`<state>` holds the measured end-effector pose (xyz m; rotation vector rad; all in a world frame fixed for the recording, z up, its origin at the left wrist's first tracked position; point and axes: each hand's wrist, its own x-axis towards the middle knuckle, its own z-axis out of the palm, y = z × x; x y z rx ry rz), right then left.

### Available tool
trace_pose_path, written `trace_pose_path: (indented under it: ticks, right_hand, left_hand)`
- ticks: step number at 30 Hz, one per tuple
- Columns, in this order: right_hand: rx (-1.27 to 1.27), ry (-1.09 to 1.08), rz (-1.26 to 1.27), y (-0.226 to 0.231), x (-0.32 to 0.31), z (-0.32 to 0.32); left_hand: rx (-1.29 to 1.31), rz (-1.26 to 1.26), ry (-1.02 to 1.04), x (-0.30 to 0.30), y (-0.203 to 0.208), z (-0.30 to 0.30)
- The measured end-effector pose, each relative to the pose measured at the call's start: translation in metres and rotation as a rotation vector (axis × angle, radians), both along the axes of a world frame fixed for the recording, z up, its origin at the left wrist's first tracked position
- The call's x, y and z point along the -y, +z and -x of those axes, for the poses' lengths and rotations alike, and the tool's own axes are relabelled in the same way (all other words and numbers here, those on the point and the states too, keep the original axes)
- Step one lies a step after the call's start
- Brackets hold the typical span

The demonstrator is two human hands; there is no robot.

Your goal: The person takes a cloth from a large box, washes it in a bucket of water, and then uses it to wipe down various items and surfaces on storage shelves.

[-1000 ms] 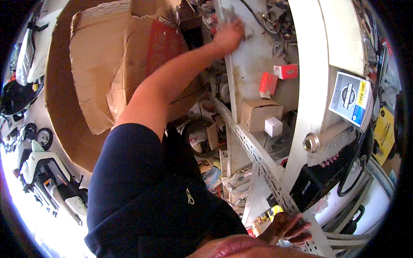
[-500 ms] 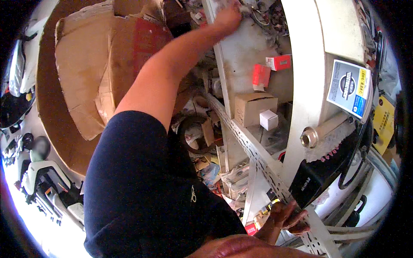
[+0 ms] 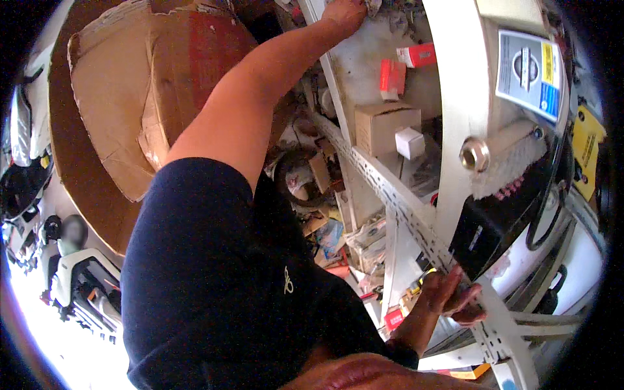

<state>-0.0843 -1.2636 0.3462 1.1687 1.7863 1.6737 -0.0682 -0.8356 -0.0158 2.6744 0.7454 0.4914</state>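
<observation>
Head view: at twelve o'clock the left hand [image 3: 347, 15] is over a dirty white shelf [image 3: 361, 75]; I cannot tell its finger state. At four o'clock the right hand [image 3: 446, 299], fingers slightly spread, rests against a perforated white metal rail [image 3: 416, 225].

Left hand [image 3: 344, 14] cut off by upper edge; fingertips and grasp unclear. Small parts [image 3: 398, 18] beside it blurred, also cut off. Right hand [image 3: 450, 300]: cannot tell whether gripping perforated metal bar [image 3: 416, 231] or only resting on it. Large cardboard box [image 3: 107, 104] cut at top, partly hidden behind left arm [image 3: 244, 97]. Emblem on dark shirt [image 3: 214, 260] too small to tell. Round grey shape [image 3: 74, 230] at far left blurred, kind unclear.
</observation>
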Motion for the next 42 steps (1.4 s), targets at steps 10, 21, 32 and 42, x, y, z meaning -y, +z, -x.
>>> trace_pose_path:
  ticks: [10,21,32,42]
  right_hand:
    - [-0.254,-0.085,-0.128,-0.007,-0.016,0.024]
    - [-0.390,-0.258,-0.178,-0.008,-0.010,0.040]
    - [-0.317,-0.127,-0.147,-0.002,-0.024,0.031]
    - [-0.301,-0.285,-0.135,-0.003,-0.020,0.043]
  left_hand:
    - [-0.198,0.019,-0.411,0.143,0.032,0.088]
    - [0.020,0.154,-0.229,0.119,0.030,0.068]
    - [-0.032,0.057,-0.282,0.135,0.028,0.055]
    - [0.048,0.173,-0.285,0.150,0.035,0.021]
